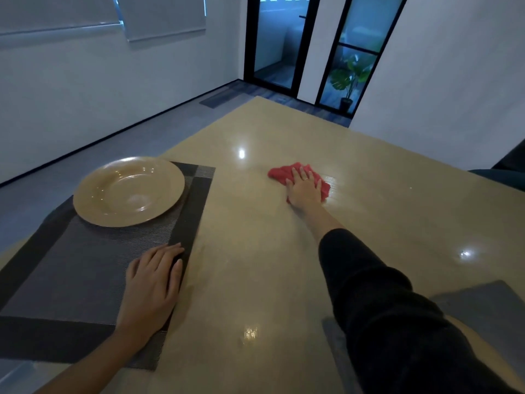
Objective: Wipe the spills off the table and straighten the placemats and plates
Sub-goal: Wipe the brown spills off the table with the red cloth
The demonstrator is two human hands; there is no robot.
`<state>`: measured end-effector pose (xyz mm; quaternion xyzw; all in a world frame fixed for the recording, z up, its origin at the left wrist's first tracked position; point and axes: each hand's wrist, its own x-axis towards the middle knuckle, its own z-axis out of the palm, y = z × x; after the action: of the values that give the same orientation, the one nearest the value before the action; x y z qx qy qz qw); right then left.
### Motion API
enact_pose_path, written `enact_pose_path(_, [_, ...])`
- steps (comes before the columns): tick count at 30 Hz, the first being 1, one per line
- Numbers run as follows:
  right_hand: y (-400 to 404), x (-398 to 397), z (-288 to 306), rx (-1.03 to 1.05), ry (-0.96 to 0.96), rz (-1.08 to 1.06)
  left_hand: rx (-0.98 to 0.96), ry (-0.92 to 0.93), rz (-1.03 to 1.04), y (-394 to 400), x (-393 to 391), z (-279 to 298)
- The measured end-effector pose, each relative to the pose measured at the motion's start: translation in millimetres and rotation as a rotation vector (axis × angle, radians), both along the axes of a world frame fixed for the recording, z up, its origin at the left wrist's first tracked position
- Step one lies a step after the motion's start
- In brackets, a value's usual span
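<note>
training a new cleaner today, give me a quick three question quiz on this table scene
1. True or false: the right hand is pressing a red cloth flat on the table.
2. Where does the plate sit on the placemat?
A. in the middle
B. at the far end, hanging over the edge
C. beside it, on the bare table
3. Fill in: the left hand rests flat on the placemat's ____ edge.

Key
1. True
2. B
3. right
</note>
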<state>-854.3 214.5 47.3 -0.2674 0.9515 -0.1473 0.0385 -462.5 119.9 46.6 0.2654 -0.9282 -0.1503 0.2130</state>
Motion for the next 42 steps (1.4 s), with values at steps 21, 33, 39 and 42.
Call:
enact_pose_path(21, [125,-37,3,0.023,-0.120,-0.689,0.029,-0.070,-0.038,0,-3,1])
enact_pose_path(33, [-38,31,7,0.027,-0.011,0.168,0.026,-0.071,-0.025,2,-4,3])
enact_pose_path(39, [68,19,4,-0.023,0.006,0.089,0.014,-0.088,-0.038,1,0,3])
enact_pose_path(42, [147,1,3,0.007,0.014,-0.105,0.015,-0.082,-0.031,1,-1,4])
